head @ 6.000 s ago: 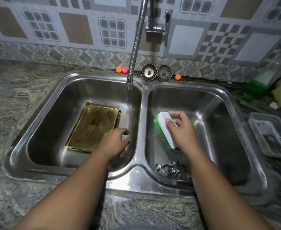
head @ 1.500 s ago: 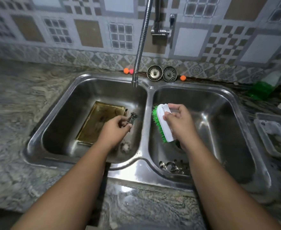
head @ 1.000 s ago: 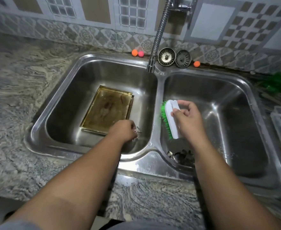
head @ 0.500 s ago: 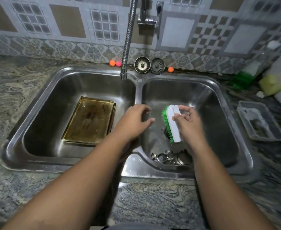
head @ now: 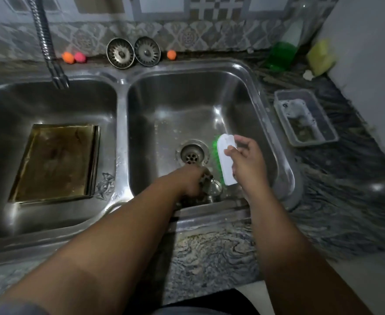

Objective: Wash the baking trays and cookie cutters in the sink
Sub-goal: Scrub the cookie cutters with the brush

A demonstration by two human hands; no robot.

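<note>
A stained, brownish baking tray (head: 55,162) lies flat in the left basin of the steel double sink (head: 122,114). Beside it, near the divider, lies a fish-shaped cookie cutter (head: 105,185). More metal cookie cutters (head: 213,188) are piled at the front of the right basin. My left hand (head: 192,181) reaches down into that pile, its fingers curled on a cutter and hiding most of the heap. Just right of the drain (head: 192,153), my right hand (head: 247,163) grips a white scrub brush with green bristles (head: 225,162) held on edge.
The faucet hose (head: 44,42) hangs over the left basin. Two drain strainers (head: 133,52) and small orange and pink balls (head: 74,57) stand on the back ledge. On the counter at the right are a green bottle (head: 280,55), a yellow sponge (head: 321,56) and a grey plastic container (head: 305,118).
My left hand set a cutter down in the left basin, crossed the divider and dropped onto the cutter pile in the right basin. The brush hand has shifted right. The view has swung right.
</note>
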